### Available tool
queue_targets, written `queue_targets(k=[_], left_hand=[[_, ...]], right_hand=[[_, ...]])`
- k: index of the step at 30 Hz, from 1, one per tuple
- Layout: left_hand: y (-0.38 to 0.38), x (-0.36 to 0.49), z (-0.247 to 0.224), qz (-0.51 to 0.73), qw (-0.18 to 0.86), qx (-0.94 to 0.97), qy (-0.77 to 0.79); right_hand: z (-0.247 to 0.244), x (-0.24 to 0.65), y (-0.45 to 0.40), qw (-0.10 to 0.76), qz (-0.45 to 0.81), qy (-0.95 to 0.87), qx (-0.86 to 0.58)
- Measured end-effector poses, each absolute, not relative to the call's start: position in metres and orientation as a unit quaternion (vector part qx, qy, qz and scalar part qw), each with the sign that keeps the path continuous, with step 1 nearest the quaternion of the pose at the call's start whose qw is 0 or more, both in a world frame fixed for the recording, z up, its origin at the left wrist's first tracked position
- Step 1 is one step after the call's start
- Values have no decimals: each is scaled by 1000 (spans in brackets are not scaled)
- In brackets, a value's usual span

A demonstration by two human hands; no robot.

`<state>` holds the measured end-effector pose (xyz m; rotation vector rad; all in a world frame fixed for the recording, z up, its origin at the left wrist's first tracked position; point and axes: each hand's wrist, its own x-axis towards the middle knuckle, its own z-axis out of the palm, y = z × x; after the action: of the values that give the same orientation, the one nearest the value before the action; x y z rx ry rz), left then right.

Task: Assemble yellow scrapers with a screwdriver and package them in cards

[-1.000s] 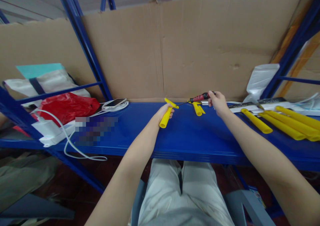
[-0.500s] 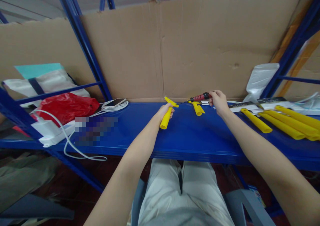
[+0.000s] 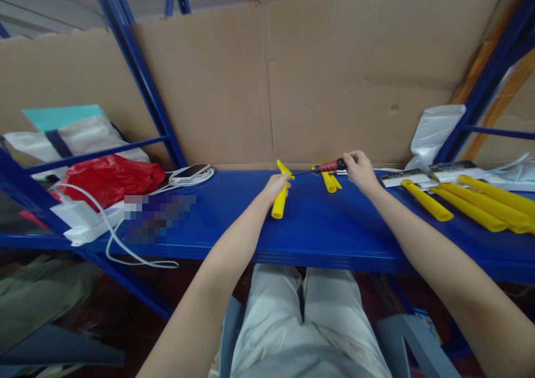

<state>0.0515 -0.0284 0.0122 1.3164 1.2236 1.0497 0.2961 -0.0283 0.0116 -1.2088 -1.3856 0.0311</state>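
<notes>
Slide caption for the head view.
Left hand grips a yellow tubular part; right hand points a red-and-black-handled screwdriver at it.

Soft, moderately bright light spreads evenly over the cardboard (image 3: 334,77) and the table (image 3: 326,224), seemingly from above, its source out of view; the table takes a faint sheen, and small highlights catch the folds of the red bag (image 3: 111,180); beneath, the floor (image 3: 188,289) sinks into deep gloom; the wide lens makes the left post (image 3: 140,71) lean steeply and swells the right forearm (image 3: 438,258) toward the corner; the lower left looks smeared; the tip of the screwdriver (image 3: 331,166) lacks crispness; pixel blocks (image 3: 159,219) mask one patch.
</notes>
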Motion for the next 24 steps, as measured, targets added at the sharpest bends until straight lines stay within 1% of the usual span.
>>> queue_targets(k=[6, 11, 16, 19, 24], left_hand=[[-31, 56, 8, 427, 492, 561, 511], [-33, 59, 5, 428, 477, 574, 509], [-34, 61, 4, 431, 462, 584, 510], [-36, 61, 5, 431, 447, 590, 516], [-35, 61, 6, 448, 434, 576, 529]], right_hand=[[15, 289, -35, 633, 52, -586, -503], [20, 288, -42, 641, 69, -561, -519], [20, 285, -42, 671, 133, -531, -500], [20, 283, -43, 666, 159, -535, -495], [18, 286, -42, 644, 148, -545, -516]])
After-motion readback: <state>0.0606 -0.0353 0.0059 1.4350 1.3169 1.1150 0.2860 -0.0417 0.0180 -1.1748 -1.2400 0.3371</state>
